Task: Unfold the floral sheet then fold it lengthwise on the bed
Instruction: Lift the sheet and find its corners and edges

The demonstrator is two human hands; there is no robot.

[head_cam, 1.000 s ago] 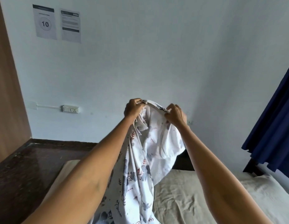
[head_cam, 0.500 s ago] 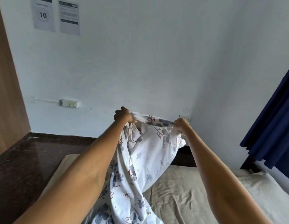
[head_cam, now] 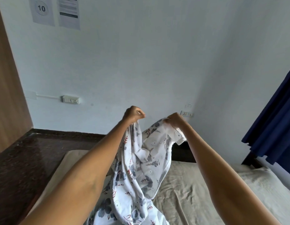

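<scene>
**Floral sheet held up over the bed**

The floral sheet hangs bunched at centre frame, trailing down to 6 o'clock over the beige bed. The left hand is clenched on its upper edge at 12 o'clock of the cloth; the right hand pinches a corner at 1 o'clock. Both forearms cross the mattress and hide part of it. A wall socket sits at 10 o'clock, a navy curtain at 3 o'clock, and two paper notices at 11 o'clock.

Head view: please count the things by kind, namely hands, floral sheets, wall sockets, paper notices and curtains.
Hands: 2, left hand and right hand
Floral sheet: 1
Wall sockets: 2
Paper notices: 2
Curtain: 1
Total: 8
</scene>
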